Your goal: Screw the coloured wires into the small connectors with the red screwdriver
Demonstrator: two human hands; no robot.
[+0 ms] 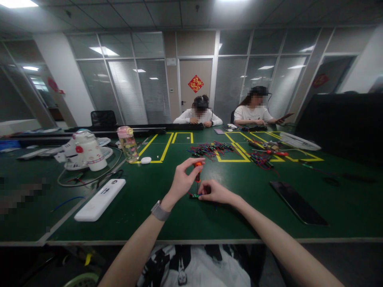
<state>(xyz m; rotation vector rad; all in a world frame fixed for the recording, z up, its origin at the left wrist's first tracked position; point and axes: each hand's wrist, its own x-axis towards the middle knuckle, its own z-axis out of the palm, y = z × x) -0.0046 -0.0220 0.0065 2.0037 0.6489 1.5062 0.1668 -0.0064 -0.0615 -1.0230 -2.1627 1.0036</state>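
My left hand [183,180] is raised over the green table [167,215] with its fingers pinched round the orange handle of a small screwdriver [198,170], which stands upright. The screwdriver's tip points down at a small green component [194,195] on the table. My right hand [216,192] lies low on the table, fingers closed on that component's right end. A watch sits on my left wrist. Thin red and black wires trail from under my right hand.
A white power bank [100,199] lies at the left, a dark phone [297,202] at the right. Piles of wired parts [211,149] lie inside yellow tape marks. A pink-lidded bottle [128,143] and a white fan [86,151] stand at the left. Two people sit at the far side.
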